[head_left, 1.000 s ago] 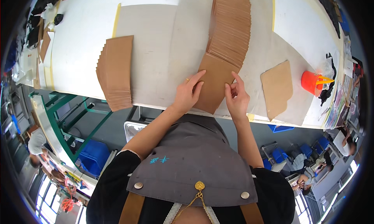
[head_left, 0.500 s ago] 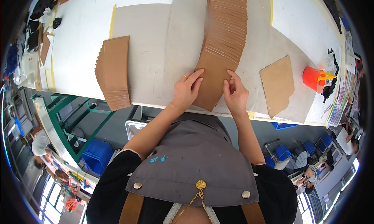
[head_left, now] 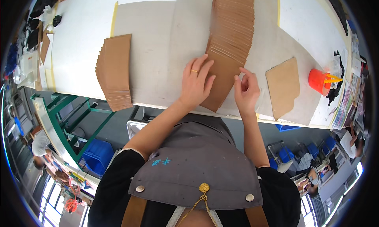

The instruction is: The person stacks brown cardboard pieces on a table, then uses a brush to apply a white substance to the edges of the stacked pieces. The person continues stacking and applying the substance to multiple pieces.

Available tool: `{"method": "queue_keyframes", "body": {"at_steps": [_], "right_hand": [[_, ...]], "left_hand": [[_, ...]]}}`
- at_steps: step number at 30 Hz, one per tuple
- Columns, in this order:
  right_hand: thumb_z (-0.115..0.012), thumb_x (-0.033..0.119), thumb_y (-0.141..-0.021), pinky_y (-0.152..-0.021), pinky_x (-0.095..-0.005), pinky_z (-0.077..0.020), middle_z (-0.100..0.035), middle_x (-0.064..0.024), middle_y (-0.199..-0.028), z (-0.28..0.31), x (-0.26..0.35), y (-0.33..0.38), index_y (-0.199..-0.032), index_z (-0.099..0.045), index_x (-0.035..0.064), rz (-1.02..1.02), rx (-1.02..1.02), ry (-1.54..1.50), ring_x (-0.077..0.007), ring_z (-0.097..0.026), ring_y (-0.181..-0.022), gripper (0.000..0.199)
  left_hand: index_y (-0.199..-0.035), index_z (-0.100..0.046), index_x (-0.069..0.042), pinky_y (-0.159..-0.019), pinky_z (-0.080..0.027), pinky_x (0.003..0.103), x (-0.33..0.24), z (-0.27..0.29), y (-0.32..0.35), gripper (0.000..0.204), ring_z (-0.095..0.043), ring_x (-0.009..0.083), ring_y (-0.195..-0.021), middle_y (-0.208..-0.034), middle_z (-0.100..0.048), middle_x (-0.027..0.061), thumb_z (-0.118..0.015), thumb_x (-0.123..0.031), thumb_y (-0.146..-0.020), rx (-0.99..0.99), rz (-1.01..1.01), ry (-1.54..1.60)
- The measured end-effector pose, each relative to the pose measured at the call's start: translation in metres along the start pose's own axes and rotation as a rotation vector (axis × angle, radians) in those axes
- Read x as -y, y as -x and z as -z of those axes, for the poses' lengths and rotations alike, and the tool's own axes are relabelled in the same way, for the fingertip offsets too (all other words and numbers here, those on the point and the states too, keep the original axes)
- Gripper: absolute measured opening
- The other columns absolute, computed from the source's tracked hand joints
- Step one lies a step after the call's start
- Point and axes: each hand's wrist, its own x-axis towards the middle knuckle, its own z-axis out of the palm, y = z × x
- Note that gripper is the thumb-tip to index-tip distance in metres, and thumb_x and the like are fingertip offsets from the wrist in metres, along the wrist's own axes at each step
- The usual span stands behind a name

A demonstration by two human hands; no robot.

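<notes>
A long row of overlapping flat brown pieces, leather-like or card, runs from the far edge toward me. The front piece lies almost fully exposed, its near corner close to the table's front edge. My left hand rests along its left side with fingers spread, the fingertips near the overlapped edges. At the right side is my right hand, index fingertip by the piece's edge, thumb apart and the other fingers curled. Neither hand grips anything that I can see.
Left on the table lies a shorter fanned stack of brown pieces. To the right are a tan flat template-like piece and a red cup with a yellow-handled tool. A blue crate stands below, left.
My left hand has moved up along the row and its fingers have spread. My right hand has shifted slightly right and up. The row appears slightly further right.
</notes>
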Motion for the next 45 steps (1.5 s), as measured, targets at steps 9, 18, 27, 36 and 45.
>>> {"method": "queue_keyframes", "body": {"at_steps": [9, 18, 27, 36, 45], "right_hand": [[-0.075, 0.014, -0.092, -0.059, -0.025, -0.0468, -0.066, -0.0023, -0.081, 0.001, 0.0, -0.022, -0.102, -0.067, 0.0039, -0.301, -0.038, -0.176, -0.0102, -0.062, -0.071, 0.017], [-0.08, 0.011, -0.086, -0.054, -0.0264, -0.0469, -0.064, -0.0042, -0.081, -0.004, -0.006, -0.015, -0.096, -0.066, 0.0053, -0.058, -0.065, -0.022, -0.0108, -0.056, -0.059, 0.018], [-0.079, 0.017, -0.087, -0.053, -0.0285, -0.0469, -0.067, -0.0026, -0.08, -0.002, 0.004, -0.01, -0.093, -0.066, 0.0068, -0.048, 0.025, 0.071, -0.0127, -0.057, -0.055, 0.018], [-0.061, 0.016, -0.102, -0.05, -0.0236, -0.0408, -0.061, -0.0015, -0.069, -0.008, -0.003, 0.0, -0.106, -0.065, -0.0005, -0.393, 0.276, -0.173, -0.0062, -0.05, -0.054, 0.018], [-0.061, 0.016, -0.103, -0.048, -0.0263, -0.0323, -0.052, 0.0014, -0.06, -0.005, -0.012, -0.007, -0.086, -0.057, -0.0003, -0.509, 0.281, -0.451, -0.0048, -0.041, -0.053, 0.024]], "left_hand": [[-0.119, -0.064, -0.004, -0.079, -0.051, 0.037, 0.013, -0.019, -0.046, 0.03, -0.06, 0.0277, -0.09, -0.106, -0.061, 0.012, -0.068, -0.005, -0.09, -0.026, 0.301, 0.244], [-0.117, -0.066, -0.006, -0.077, -0.052, 0.037, 0.012, -0.024, -0.044, 0.03, -0.061, 0.0258, -0.087, -0.105, -0.061, 0.0121, -0.069, -0.003, -0.088, -0.042, 0.312, 0.267], [-0.121, -0.062, -0.004, -0.081, -0.053, 0.039, 0.015, -0.027, -0.043, 0.033, -0.062, 0.028, -0.093, -0.106, -0.06, 0.0139, -0.068, -0.003, -0.088, -0.035, 0.314, 0.251], [-0.13, -0.059, -0.004, -0.073, -0.052, 0.034, 0.018, -0.027, -0.04, 0.043, -0.059, 0.022, -0.091, -0.106, -0.059, 0.0096, -0.071, -0.01, -0.089, -0.124, 0.266, 0.152], [-0.133, -0.055, -0.003, -0.07, -0.05, 0.039, 0.008, 0.004, 0.007, 0.048, -0.061, 0.0258, -0.083, -0.091, -0.061, 0.0098, -0.071, -0.022, -0.092, 0.082, 0.319, 0.137]]}}
